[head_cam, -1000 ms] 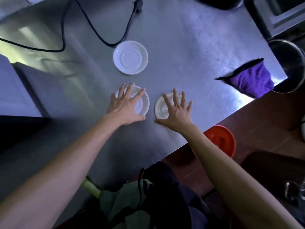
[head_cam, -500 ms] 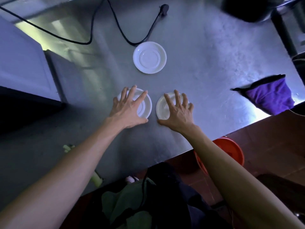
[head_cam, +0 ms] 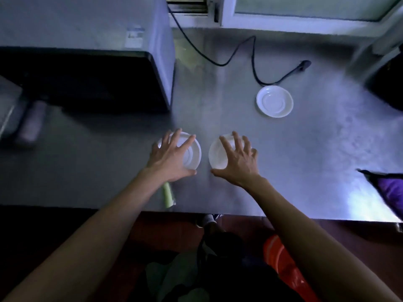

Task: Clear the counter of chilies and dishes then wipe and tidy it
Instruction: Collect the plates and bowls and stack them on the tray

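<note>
Both forearms bare, no sleeves; dark and pale-green clothing below.

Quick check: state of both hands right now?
Left hand: open, fingers spread over the left saucer.
Right hand: open, spread over the right saucer.

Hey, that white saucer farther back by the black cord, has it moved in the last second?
No. The far saucer still lies just nearside of the black cord loop, near its plug; only the camera has shifted.
</note>
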The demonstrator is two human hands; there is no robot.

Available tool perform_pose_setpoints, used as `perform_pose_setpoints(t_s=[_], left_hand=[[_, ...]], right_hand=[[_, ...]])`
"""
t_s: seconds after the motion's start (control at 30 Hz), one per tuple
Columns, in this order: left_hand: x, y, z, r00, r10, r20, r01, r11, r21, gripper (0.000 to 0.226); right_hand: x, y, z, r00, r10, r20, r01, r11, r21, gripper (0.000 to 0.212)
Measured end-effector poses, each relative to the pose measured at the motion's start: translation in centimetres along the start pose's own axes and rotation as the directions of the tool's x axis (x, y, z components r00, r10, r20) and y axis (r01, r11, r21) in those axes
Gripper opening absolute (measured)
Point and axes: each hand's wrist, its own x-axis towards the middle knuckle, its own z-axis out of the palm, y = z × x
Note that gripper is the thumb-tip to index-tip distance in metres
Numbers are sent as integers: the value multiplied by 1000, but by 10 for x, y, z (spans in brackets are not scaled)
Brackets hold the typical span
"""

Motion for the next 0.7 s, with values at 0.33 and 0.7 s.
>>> perform_pose_setpoints(t_s=[0.33, 0.7], left_hand=[[-200, -109, 10, 940, -308, -147, 290, 948, -129, 112], [-374, -197, 20, 790, -581, -197, 537, 810, -236, 114]], right_hand=[[-72, -163, -2, 953, -301, -30, 296, 949, -112, 112], [-129, -329, 4, 807, -590, -9, 580, 796, -174, 109]])
